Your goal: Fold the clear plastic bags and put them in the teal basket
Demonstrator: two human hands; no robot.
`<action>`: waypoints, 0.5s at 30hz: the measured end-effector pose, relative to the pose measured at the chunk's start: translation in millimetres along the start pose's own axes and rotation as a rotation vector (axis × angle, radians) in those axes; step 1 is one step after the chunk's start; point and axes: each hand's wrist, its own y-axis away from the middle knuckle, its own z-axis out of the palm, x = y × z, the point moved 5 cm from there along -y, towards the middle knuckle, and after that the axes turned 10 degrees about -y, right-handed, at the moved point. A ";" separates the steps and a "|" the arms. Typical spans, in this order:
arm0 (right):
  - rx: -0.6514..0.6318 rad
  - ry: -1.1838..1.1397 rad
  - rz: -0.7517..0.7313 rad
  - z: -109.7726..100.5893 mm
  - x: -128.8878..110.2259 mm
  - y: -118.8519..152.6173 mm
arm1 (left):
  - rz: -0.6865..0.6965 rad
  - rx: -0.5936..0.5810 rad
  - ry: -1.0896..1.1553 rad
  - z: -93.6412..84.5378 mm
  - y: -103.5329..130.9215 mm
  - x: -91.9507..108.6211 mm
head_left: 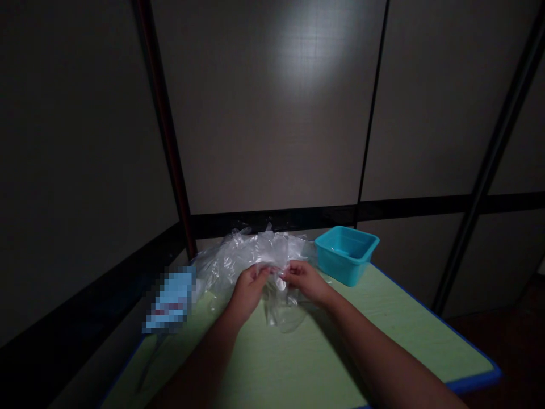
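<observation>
Both hands are pinched on a clear plastic bag (281,309) above the middle of the table, close together. My left hand (251,288) grips it from the left side, fingers closed. From the right, my right hand (305,279) pinches it between thumb and fingers. The lower part of this bag hangs down toward the tabletop. Just behind the hands lies a heap of crumpled clear plastic bags (238,255), shiny and spread along the table's back side. Where the held bag ends and the heap begins, I cannot tell.
A turquoise plastic basket (347,264) stands at the back right. A blurred light-blue item (172,298) is at the left edge. The pale green table (409,324) has a blue rim. Dark-framed panels (276,142) rise behind it.
</observation>
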 end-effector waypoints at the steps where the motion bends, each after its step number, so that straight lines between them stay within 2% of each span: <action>1: 0.040 0.005 -0.031 -4.2 -1.5 -1.7 | 0.017 -0.002 -0.019 -0.5 -0.1 0.6; 5: 0.187 -0.021 -0.105 -21.4 -8.4 -5.3 | 0.123 0.035 -0.066 -8.1 -3.2 3.8; 7: 0.259 -0.052 -0.133 -27.9 -13.6 -4.2 | 0.121 0.079 -0.025 -14.1 -5.6 3.2; 9: 0.291 -0.107 -0.117 -29.7 -17.1 -1.7 | 0.085 0.073 -0.003 -16.4 -6.9 1.1; 11: 0.242 -0.175 -0.051 -24.3 -17.0 0.6 | 0.040 0.010 -0.049 -13.0 -6.0 -1.8; 15: 0.000 -0.222 0.042 -1.6 -11.0 4.2 | 0.003 -0.067 -0.175 -2.5 0.5 -6.8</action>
